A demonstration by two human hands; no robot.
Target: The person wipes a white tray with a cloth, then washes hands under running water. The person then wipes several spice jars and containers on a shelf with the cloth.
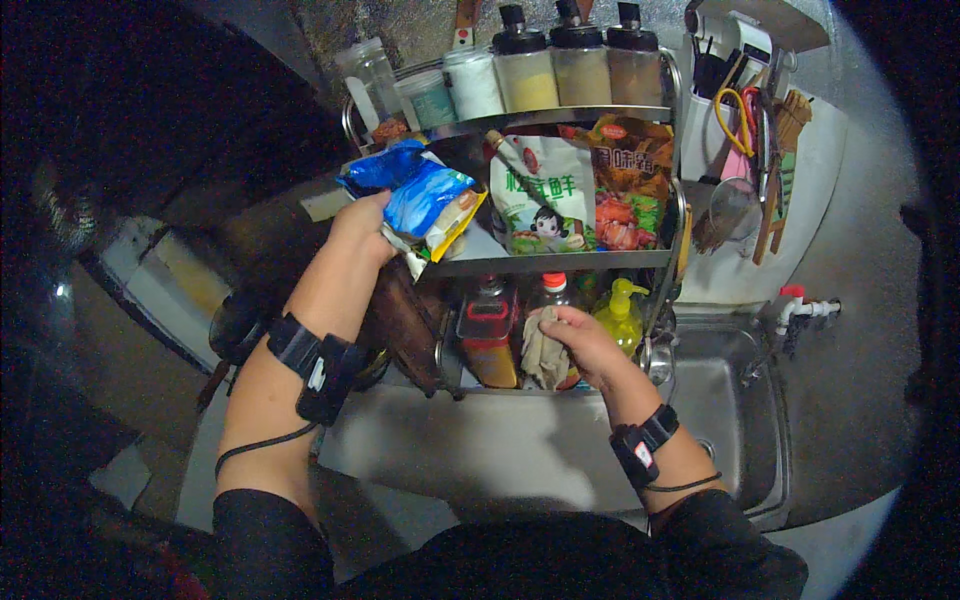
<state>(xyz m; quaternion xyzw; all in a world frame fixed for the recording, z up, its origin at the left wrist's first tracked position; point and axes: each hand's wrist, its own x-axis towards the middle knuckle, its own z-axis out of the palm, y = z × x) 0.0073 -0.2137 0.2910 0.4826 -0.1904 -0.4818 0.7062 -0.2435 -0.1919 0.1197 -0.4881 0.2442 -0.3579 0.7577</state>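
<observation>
My left hand (367, 225) grips a couple of soft plastic packets, a blue one (431, 196) with a yellow-edged one (461, 229) beneath it. They are at the left end of the middle shelf (555, 260) of a metal spice rack. Between the fingers of my right hand (581, 337) hangs a crumpled beige cloth (546, 352), in front of a red-capped bottle (554, 283) on the lowest level. A white-and-green seasoning pouch (544, 195) and a brown seasoning pouch (631, 187) stand upright on the middle shelf.
Seasoning jars (525, 75) line the top shelf. Below are a red-lidded container (489, 337) and a yellow-green pump bottle (621, 315). To the right are a steel sink (731, 397), a red-handled tap (802, 307) and a wall-mounted utensil holder (705, 135). A steel counter (465, 442) runs in front.
</observation>
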